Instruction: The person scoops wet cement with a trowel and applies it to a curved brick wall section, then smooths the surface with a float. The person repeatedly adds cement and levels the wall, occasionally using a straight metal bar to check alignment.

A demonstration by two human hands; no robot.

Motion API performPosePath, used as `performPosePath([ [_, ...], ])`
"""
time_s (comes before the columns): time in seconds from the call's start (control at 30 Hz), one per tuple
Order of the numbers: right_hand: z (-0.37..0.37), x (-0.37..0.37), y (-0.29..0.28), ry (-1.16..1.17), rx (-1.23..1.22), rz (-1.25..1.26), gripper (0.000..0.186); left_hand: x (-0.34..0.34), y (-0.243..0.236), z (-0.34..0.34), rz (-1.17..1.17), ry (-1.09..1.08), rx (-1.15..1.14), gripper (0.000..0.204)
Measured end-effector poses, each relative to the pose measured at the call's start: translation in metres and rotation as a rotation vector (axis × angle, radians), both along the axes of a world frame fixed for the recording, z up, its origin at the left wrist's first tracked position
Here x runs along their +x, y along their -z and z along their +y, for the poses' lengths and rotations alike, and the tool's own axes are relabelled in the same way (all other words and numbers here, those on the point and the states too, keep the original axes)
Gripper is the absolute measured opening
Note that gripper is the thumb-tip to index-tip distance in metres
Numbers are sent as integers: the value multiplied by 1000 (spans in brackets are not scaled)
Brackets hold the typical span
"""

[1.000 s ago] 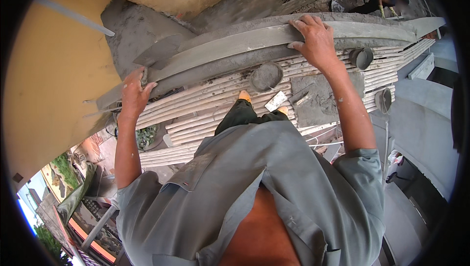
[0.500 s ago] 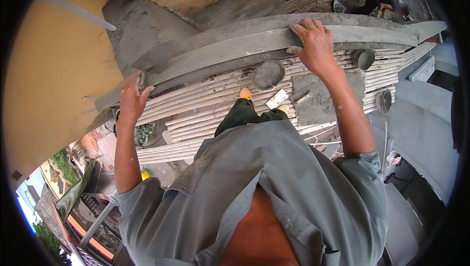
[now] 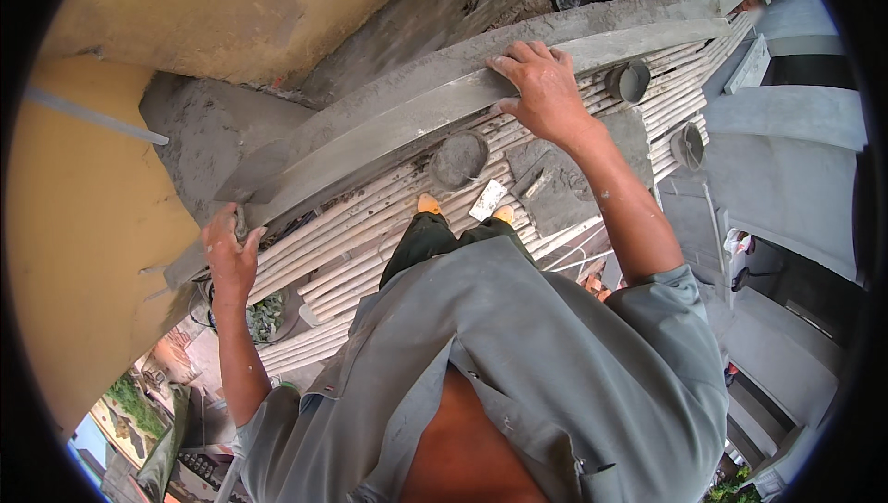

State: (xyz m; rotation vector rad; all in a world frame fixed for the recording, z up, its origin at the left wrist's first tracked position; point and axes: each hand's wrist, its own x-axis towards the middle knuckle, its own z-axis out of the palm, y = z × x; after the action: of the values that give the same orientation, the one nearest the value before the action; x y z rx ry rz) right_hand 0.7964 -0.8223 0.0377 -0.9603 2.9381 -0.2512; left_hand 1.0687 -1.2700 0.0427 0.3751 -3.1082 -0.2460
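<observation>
On a bamboo-pole scaffold platform (image 3: 370, 253), the left hand (image 3: 231, 258) curls around the long grey straightedge (image 3: 416, 124)'s near end; the right hand (image 3: 546, 86) presses spread-fingered atop it.

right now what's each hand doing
Left hand: closed around the low end of the long grey straightedge.
Right hand: open, fingers spread, pressing on the straightedge.

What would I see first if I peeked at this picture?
First you'd see two bare hands on a long grey straightedge lying against a wet cement ledge: the left hand grips its lower end, the right hand presses near its top. Below them is a platform of pale bamboo poles, where the person's feet stand beside a round pan of mortar.
</observation>
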Motion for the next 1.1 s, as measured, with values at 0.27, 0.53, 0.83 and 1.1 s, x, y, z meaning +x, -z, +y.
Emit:
performPosePath([
  [0.27,-25,15,12,-23,-31,6,57,27,14,-14,5,-45,-5,54],
  [0.53,-41,1,2,-59,-33,1,50,19,3,-36,35,-168,62,58],
  [0.83,-6,-36,0,24,4,-53,63,-33,0,4,-54,-96,57,57],
  [1.1,63,-12,2,326,-407,190,66,-12,-30,3,213,-226,182,41],
])
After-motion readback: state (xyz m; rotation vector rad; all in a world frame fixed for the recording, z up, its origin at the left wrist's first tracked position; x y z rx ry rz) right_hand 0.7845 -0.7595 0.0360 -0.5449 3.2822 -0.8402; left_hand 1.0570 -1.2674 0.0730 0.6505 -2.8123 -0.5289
